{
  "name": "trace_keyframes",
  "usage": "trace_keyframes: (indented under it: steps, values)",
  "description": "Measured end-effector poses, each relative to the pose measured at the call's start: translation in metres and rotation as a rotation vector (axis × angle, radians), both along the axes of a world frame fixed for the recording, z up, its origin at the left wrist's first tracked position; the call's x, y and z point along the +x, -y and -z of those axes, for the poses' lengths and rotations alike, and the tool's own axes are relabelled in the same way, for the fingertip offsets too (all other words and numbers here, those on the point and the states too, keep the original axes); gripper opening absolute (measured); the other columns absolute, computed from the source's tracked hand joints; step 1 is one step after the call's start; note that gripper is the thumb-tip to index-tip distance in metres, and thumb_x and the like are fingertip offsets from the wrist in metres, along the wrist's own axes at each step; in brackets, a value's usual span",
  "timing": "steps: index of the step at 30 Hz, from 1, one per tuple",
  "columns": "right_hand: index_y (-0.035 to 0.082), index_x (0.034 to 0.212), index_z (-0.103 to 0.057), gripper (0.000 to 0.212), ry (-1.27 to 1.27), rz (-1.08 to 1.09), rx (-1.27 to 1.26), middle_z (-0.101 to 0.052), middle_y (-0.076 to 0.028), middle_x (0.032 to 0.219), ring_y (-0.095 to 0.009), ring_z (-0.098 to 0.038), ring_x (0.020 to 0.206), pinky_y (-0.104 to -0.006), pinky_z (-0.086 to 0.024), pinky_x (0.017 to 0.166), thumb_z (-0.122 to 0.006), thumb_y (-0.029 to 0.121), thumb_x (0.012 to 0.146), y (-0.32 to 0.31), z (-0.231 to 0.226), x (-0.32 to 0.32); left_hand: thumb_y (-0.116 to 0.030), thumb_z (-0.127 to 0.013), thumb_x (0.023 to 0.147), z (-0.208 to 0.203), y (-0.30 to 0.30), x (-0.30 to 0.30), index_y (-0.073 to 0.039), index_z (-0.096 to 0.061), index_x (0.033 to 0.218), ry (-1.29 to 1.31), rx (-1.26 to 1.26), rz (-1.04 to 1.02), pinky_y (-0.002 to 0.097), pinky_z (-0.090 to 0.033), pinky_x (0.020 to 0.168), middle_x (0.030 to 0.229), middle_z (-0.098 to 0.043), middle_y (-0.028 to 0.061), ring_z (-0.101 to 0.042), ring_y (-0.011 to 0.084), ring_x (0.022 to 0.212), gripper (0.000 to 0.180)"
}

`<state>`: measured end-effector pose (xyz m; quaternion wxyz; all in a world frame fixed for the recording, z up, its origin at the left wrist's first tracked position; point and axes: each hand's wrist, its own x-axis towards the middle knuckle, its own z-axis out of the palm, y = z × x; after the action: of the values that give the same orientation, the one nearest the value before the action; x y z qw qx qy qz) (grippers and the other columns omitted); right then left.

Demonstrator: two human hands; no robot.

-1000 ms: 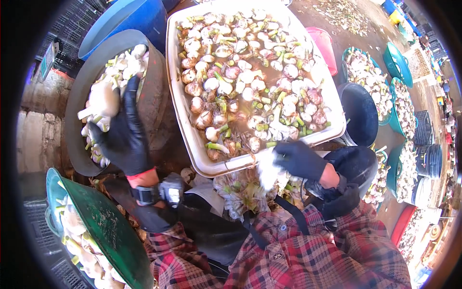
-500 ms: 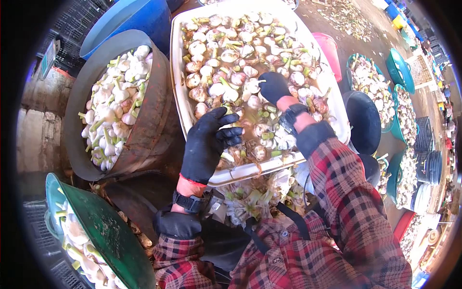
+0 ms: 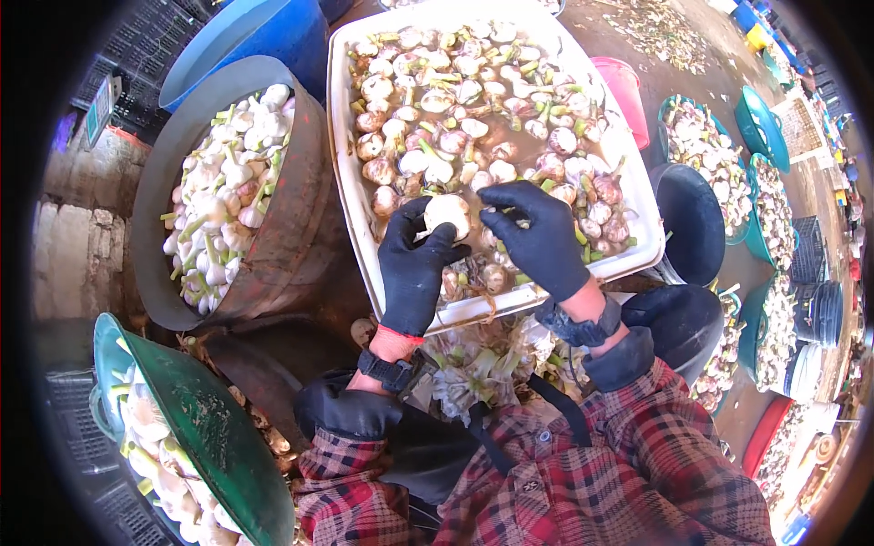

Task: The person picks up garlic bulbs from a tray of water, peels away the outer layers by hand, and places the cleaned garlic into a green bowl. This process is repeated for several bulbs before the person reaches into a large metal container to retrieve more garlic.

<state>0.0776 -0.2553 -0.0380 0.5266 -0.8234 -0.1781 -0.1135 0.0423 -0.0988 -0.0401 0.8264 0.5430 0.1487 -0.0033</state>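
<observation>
Both my hands wear black gloves and are above the near part of a white tub (image 3: pixel 342 173) of murky water, where many garlic bulbs (image 3: pixel 437 100) float with short green stems. My left hand (image 3: pixel 411 273) has its thumb and fingers closed around a pale garlic bulb (image 3: pixel 447 217). Just right of that bulb, my right hand (image 3: pixel 539 235) is held with thumb and fingers curved apart, and no bulb shows between them. Whether its fingertips touch the held bulb is hard to see.
Left of the tub stands a big round metal container (image 3: pixel 300 209) heaped with white garlic. A tilted green basin (image 3: pixel 200 428) of cleaned bulbs is at lower left. Dry peelings (image 3: pixel 473 369) lie below the tub's near edge. Right are a dark bucket (image 3: pixel 696 218), pink bucket (image 3: pixel 622 96) and several garlic-filled basins.
My right hand has come back from the middle of the tub toward my left hand. My left hand now holds a pale bulb, where its fingers looked empty before.
</observation>
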Motion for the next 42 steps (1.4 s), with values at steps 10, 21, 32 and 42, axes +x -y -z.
trace_keyframes:
  steps: [10,21,32,42]
  values:
    - [0.008,0.075,-0.065,0.004,0.043,0.144,-0.126,-0.064,-0.010,0.073,-0.030,-0.063,0.066,-0.0378,-0.049,0.058,-0.068,0.010,0.074,-0.019,-0.004,-0.018,0.007,-0.064,0.079,0.012,0.004,-0.010,-0.003,-0.052,0.112,0.159,0.346,-0.015,0.0249,-0.050,0.075,0.103,-0.058,0.0061,-0.061,0.0133,0.090,0.038]
    - [0.002,0.072,-0.063,0.010,-0.327,0.066,0.033,-0.062,-0.016,0.065,-0.029,-0.061,0.056,-0.0343,-0.048,0.053,-0.066,0.011,0.069,-0.002,0.005,-0.017,0.007,-0.061,0.081,0.013,-0.011,-0.008,-0.002,-0.052,0.114,0.140,0.178,0.220,0.0314,-0.054,0.079,0.104,-0.060,0.0075,-0.062,0.0176,0.093,0.036]
    - [0.003,0.092,-0.067,0.018,-0.110,0.091,0.044,-0.067,-0.013,0.090,-0.025,-0.066,0.077,-0.0328,-0.051,0.071,-0.059,0.000,0.076,0.036,0.004,-0.014,-0.014,-0.055,0.090,0.004,-0.016,-0.011,0.000,-0.044,0.131,0.046,-0.406,0.388,0.0349,-0.055,0.073,0.115,-0.060,0.0128,-0.062,0.0238,0.095,0.045]
    - [0.005,0.086,-0.066,0.013,0.057,-0.030,-0.089,-0.064,-0.012,0.080,-0.030,-0.063,0.070,-0.0379,-0.049,0.062,-0.068,0.004,0.074,0.015,-0.004,-0.029,-0.015,-0.060,0.092,0.003,-0.002,-0.014,0.004,-0.046,0.129,-0.061,-0.106,0.399,0.0270,-0.051,0.075,0.107,-0.061,0.0095,-0.059,0.0127,0.089,0.045]
